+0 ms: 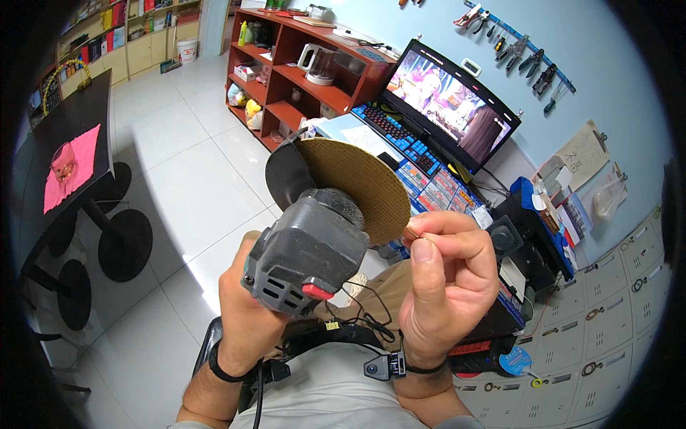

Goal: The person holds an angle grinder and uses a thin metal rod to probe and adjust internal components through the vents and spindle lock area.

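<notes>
A dark grey angle grinder (307,239) hangs over my lap, with a red button on its body. My left hand (239,304) is wrapped round the grinder from the left and below, its fingers partly hidden behind the body. A large tan disc (361,186) with a woven texture sits on the tool, partly covered by a black guard (287,175). Beside the disc's lower right edge, my right hand (451,286) is closed in a pinch of thumb and forefinger. A tiny thin thing shows at those fingertips, too small to name. The disc looks still.
A desk ahead holds a monitor (451,100) and a black-and-blue keyboard (400,139). Behind it stands a red-brown shelf (286,71). To the left is a black table (100,143) with a glass on pink cloth. Grey lockers (607,300) line the right. A dark cable (259,400) runs by my left wrist.
</notes>
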